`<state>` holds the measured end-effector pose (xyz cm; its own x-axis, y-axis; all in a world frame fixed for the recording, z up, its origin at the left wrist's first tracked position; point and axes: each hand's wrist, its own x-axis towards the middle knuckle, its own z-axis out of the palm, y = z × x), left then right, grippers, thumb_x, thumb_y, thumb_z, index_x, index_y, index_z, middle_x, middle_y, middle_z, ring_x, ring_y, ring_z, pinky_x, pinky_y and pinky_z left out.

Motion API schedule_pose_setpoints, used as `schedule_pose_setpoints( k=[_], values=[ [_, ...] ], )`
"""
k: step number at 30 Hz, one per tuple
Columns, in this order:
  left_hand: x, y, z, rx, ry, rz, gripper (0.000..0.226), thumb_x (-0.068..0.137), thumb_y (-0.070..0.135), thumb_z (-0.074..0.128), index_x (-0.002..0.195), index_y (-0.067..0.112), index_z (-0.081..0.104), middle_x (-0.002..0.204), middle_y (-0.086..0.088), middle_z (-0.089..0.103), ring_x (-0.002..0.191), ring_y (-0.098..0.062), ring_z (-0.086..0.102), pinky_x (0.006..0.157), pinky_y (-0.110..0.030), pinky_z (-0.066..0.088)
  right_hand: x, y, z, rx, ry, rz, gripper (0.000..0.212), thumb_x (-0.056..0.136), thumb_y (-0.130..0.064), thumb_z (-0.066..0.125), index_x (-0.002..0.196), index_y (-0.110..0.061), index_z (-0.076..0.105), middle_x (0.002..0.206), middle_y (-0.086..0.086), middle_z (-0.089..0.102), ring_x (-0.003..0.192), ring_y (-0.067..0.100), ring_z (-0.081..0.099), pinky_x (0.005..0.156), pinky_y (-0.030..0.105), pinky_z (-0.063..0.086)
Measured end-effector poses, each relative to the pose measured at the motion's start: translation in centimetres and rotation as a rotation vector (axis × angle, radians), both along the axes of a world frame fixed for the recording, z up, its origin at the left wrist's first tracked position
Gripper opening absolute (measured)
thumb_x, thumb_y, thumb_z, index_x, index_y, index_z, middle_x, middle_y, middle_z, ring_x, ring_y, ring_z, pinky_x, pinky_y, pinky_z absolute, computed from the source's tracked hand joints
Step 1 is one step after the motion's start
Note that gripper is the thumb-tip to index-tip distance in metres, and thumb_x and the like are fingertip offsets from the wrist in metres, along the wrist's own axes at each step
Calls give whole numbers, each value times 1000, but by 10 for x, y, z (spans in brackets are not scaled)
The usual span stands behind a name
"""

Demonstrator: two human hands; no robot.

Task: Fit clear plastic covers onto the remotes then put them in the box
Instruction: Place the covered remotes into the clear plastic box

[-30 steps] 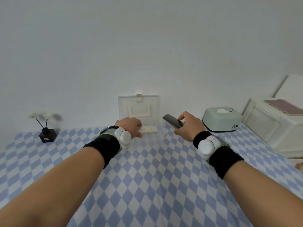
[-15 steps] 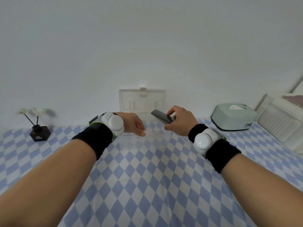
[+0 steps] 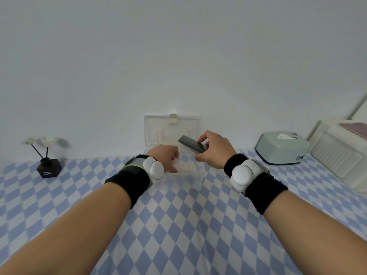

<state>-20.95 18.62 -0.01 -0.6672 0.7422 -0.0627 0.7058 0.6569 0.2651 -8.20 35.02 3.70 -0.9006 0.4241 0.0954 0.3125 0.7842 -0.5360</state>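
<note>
A clear plastic box (image 3: 155, 132) stands open against the far wall, its lid upright. My right hand (image 3: 215, 149) grips a dark grey remote (image 3: 190, 144) and holds it tilted over the box's right side. A white remote (image 3: 186, 168) lies flat inside the box. My left hand (image 3: 165, 157) is at the box's left part beside the white remote, fingers curled down; what its fingertips touch is hidden. No loose clear cover can be made out.
A blue and white checked cloth (image 3: 178, 225) covers the table. A small black vase with white flowers (image 3: 48, 166) stands at the far left. A mint-green tissue box (image 3: 282, 149) and a white appliance (image 3: 341, 155) sit at the right.
The view has shifted a little. My right hand keeps the dark remote over the box. My left hand has moved back down into the box beside the white remote.
</note>
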Motion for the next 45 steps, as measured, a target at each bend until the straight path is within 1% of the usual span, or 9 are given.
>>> schedule_pose_setpoints(
  k=[2, 6, 13, 22, 28, 32, 38, 42, 45],
  values=[
    [2, -3, 2, 24, -22, 10, 49, 75, 44, 82, 117, 28, 60, 115, 11, 63, 105, -17, 61, 88, -34, 51, -1, 1, -1, 14, -14, 5, 48, 73, -25, 83, 116, -26, 59, 104, 1, 67, 90, 22, 65, 79, 36, 56],
    [-5, -22, 23, 223, 61, 162, 10, 91, 22, 58, 99, 27, 61, 112, 1, 68, 101, -25, 63, 89, -42, 54, -12, -4, 0, 71, -50, 48, 48, 74, -21, 82, 116, -26, 59, 108, 1, 68, 92, 23, 63, 75, 32, 53],
    [-25, -40, 46, 596, 83, 420, 44, 98, 36, 55, 133, 11, 44, 134, -16, 48, 114, -36, 56, 93, -48, 49, -42, -34, -6, 136, -172, 256, 53, 74, -19, 83, 119, -26, 58, 112, -3, 68, 98, 20, 62, 87, 37, 54],
    [-39, -41, 41, 660, -40, 355, 73, 93, 59, 52, 152, 21, 30, 148, -9, 52, 129, -29, 56, 104, -45, 47, -69, -54, -30, 231, -287, 451, 42, 82, -13, 76, 122, -19, 63, 112, 2, 71, 97, 21, 64, 83, 30, 49],
    [-47, -44, 42, 631, 1, 346, 76, 92, 69, 46, 155, 29, 32, 138, -14, 52, 114, -26, 59, 94, -36, 46, -74, -51, -34, 211, -328, 451, 49, 84, -23, 81, 129, -19, 63, 122, 2, 71, 109, 23, 67, 93, 30, 51],
    [-42, -49, 43, 621, 2, 353, 66, 93, 71, 41, 142, 29, 54, 129, -15, 56, 107, -26, 60, 98, -37, 48, -61, -53, -23, 127, -168, 394, 57, 76, -53, 85, 122, -25, 67, 114, -7, 71, 105, 13, 67, 96, 32, 54],
    [-15, -59, 35, 690, -13, 349, 46, 98, 57, 46, 136, 31, 52, 129, -12, 50, 99, -25, 62, 93, -36, 49, -34, -64, 4, 172, 383, 248, 31, 91, -52, 67, 84, -22, 69, 62, -15, 61, 59, 7, 59, 61, 27, 48],
    [7, -73, 28, 715, -14, 340, 39, 97, 56, 50, 127, 31, 51, 128, -7, 49, 97, -21, 61, 88, -38, 52, -20, -65, 16, 223, 584, 42, 28, 94, -49, 64, 93, -21, 61, 79, -7, 64, 71, 17, 61, 66, 34, 53],
    [23, -81, 19, 700, 9, 338, 33, 97, 57, 50, 114, 28, 52, 121, -2, 49, 83, -9, 53, 79, -31, 43, -12, -64, 14, 233, 294, -172, 52, 99, -65, 40, 120, -23, 62, 114, 7, 65, 105, 32, 60, 89, 45, 48]
  ],
)
